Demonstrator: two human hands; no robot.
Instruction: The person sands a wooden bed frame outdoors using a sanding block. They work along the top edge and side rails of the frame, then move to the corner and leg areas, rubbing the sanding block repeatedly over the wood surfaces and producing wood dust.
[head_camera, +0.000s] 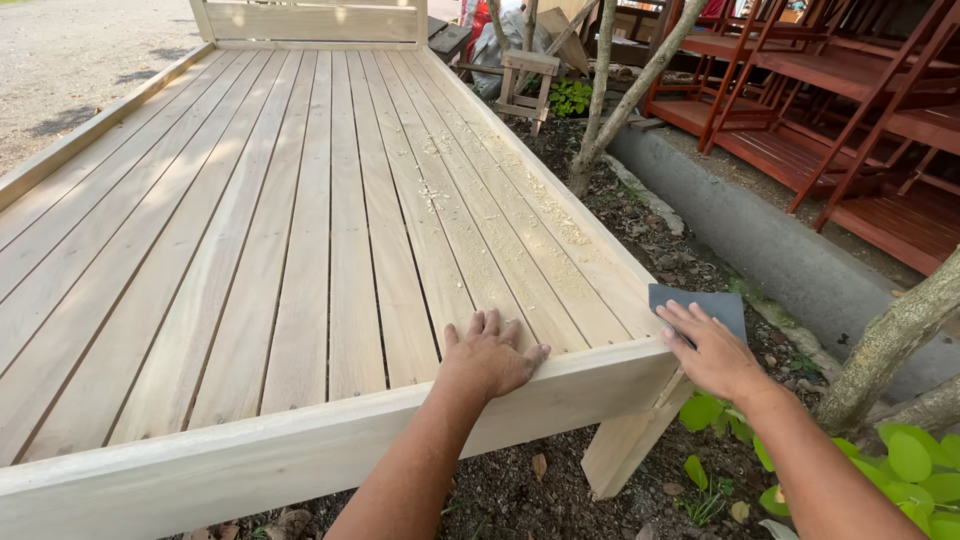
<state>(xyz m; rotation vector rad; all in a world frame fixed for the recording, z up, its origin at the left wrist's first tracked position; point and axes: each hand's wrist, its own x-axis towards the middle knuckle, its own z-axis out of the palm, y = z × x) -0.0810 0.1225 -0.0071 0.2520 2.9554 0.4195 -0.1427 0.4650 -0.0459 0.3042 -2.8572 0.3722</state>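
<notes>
Where the pale, unfinished wooden bed frame (300, 250) ends in a thick square-edged rail, the left hand (490, 355) lies flat on the slats, fingers spread and gripping nothing. At the frame's corner the right hand (715, 350) presses a grey rectangular sheet of sandpaper (705, 302) against the side rail, fingers extended over it, the sheet's upper edge showing beyond the fingertips. Long smooth slats with narrow gaps run away from the viewer; curled wood shavings (500, 180) dust the right-hand ones. A slanted leg (625, 450) stands on dark soil.
</notes>
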